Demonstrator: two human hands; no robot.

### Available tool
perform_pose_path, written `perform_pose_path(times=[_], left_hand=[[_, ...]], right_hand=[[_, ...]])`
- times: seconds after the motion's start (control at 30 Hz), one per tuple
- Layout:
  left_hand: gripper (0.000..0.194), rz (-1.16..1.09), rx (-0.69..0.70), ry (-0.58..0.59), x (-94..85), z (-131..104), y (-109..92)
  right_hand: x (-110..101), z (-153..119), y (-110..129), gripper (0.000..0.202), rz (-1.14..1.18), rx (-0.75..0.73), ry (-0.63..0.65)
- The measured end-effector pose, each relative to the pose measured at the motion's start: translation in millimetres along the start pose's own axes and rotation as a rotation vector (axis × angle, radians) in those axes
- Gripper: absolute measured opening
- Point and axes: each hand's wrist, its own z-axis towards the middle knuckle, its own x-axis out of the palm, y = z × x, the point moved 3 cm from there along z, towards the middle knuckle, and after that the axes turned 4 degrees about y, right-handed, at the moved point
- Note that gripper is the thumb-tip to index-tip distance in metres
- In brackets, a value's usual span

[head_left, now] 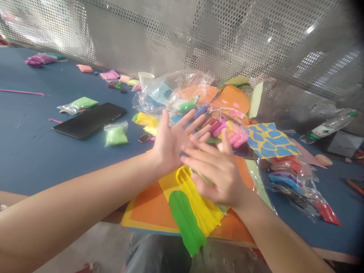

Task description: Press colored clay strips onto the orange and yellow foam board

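Note:
My left hand (174, 146) is held palm up with its fingers spread. Across its palm and fingers lies my right hand (217, 172), fingers stretched out; whether anything small sits between the two I cannot tell. Below them, yellow strips of what looks like modelling clay (203, 206) lie side by side, partly covered by the right hand. A flattened green piece (184, 218) rests next to the strips and hangs over the front edge. Both pieces are on a stack of orange and yellow sheets (148, 208).
On the blue table (28, 159) are a black phone (89, 120), a bag of light green clay (116, 134) and a paper cup (146, 79). Bagged clay (295, 182), a blue-and-yellow patterned card (271, 141) and a plastic bottle (328, 127) lie right. Perforated metal (159, 38) stands behind.

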Motion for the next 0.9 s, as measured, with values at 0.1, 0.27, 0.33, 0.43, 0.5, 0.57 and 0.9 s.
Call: perform_pose_path(times=[0.1,0.27,0.33,0.43,0.5,0.57,0.9], left_hand=[[0.077,0.005,-0.023,0.007,-0.5,0,-2],[0.076,0.046,0.046,-0.019,-4.7,2,-8],[0.078,0.044,0.054,-0.030,-5.4,3,-8],[0.079,0.040,0.001,-0.032,-4.1,3,-5],[0.078,0.056,-0.025,-0.013,-2.9,2,-4],[0.077,0.083,-0.018,0.011,-2.6,1,-5],[0.077,0.097,-0.017,0.042,1.5,-1,-6]], right_hand=[[7,1,0,0.041,0.008,-0.004,0.142],[7,-2,-13,0.036,-0.079,0.112,0.067],[6,-1,-10,0.033,-0.023,0.017,0.075],[8,0,-6,0.039,0.004,-0.023,0.162],[8,-1,-10,0.049,-0.047,0.067,0.181],[6,-2,-14,0.050,-0.095,0.145,0.145],[2,-5,-17,0.041,-0.157,0.224,0.051]])
